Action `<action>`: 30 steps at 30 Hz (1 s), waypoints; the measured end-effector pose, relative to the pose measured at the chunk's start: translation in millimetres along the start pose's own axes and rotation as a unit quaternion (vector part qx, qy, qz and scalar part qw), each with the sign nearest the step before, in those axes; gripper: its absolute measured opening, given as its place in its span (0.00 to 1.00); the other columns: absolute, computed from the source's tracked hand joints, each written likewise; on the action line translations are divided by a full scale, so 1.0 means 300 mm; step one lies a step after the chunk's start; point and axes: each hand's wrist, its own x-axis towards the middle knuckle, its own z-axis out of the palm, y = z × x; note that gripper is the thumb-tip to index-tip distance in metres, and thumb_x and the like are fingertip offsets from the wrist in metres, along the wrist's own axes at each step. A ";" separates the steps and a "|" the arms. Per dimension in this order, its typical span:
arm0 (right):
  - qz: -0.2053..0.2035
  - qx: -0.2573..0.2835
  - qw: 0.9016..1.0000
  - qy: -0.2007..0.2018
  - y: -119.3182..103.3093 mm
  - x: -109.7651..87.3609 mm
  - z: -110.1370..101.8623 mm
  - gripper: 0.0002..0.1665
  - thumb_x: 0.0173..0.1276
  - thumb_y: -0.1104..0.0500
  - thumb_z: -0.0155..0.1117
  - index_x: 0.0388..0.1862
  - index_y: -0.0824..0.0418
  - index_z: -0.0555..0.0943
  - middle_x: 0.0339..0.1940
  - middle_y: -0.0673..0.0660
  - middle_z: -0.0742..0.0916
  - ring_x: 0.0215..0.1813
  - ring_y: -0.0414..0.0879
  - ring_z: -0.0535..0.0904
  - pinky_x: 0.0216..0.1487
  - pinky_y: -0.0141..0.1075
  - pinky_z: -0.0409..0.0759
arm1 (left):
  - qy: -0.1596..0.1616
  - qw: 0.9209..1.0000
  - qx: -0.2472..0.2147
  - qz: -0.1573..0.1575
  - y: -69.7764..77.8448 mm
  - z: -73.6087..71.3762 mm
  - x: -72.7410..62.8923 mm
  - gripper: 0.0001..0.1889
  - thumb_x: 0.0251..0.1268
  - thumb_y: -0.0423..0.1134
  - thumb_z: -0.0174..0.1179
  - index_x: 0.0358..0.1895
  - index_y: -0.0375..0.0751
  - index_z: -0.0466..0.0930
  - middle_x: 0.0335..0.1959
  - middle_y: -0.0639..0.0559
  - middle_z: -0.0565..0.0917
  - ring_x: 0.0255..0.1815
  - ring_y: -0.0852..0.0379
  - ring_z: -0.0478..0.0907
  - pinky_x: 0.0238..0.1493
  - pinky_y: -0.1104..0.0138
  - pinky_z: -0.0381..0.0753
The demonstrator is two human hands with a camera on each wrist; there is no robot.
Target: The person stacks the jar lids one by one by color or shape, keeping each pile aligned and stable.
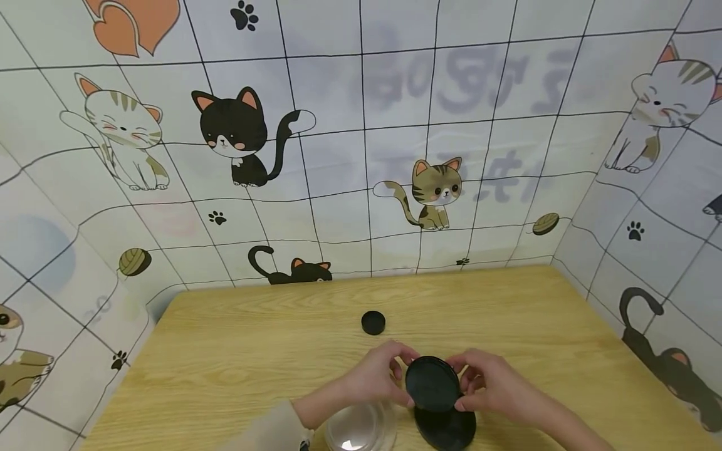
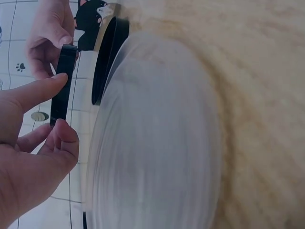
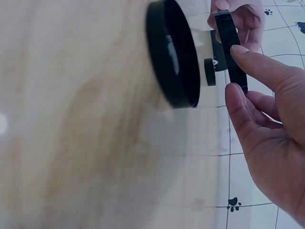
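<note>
Both hands hold a black round lid [image 1: 432, 383] by its edge, tilted and raised over the table. My left hand [image 1: 375, 376] pinches its left side; my right hand [image 1: 496, 385] pinches the right side. In the left wrist view the lid's narrow rim [image 2: 62, 90] is seen edge-on between thumb and fingers. Below it, a larger black round lid [image 1: 448, 429] lies on the table, partly covered from the head view; the right wrist view shows its raised wall [image 3: 159, 52]. Left of that, under my left forearm, is a round clear plastic container [image 1: 355, 426], blurred in the left wrist view.
A small black round cap [image 1: 373, 322] lies on the wooden table [image 1: 254, 351] beyond the hands. A white cloth wall [image 1: 338, 156] with printed cats and grid lines borders the table at the back and both sides.
</note>
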 end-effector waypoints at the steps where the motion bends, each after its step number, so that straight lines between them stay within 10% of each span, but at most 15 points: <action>1: 0.002 0.003 1.000 -0.003 0.007 -0.007 0.001 0.35 0.57 0.62 0.82 0.61 0.71 0.77 0.47 0.59 0.81 0.38 0.42 0.80 0.37 0.35 0.82 | -0.002 1.000 0.000 -0.002 0.002 0.007 -0.003 0.35 0.39 0.18 0.80 0.57 0.39 0.81 0.45 0.57 0.76 0.34 0.64 0.73 0.33 0.74 0.76; 30: -0.054 -0.025 0.998 -0.014 0.116 -0.056 0.035 0.35 0.55 0.61 0.83 0.59 0.71 0.79 0.44 0.50 0.83 0.36 0.37 0.78 0.33 0.33 0.81 | -0.065 0.994 0.082 -0.021 0.004 0.057 0.005 0.30 0.42 0.23 0.81 0.54 0.34 0.82 0.39 0.60 0.75 0.31 0.70 0.74 0.34 0.77 0.79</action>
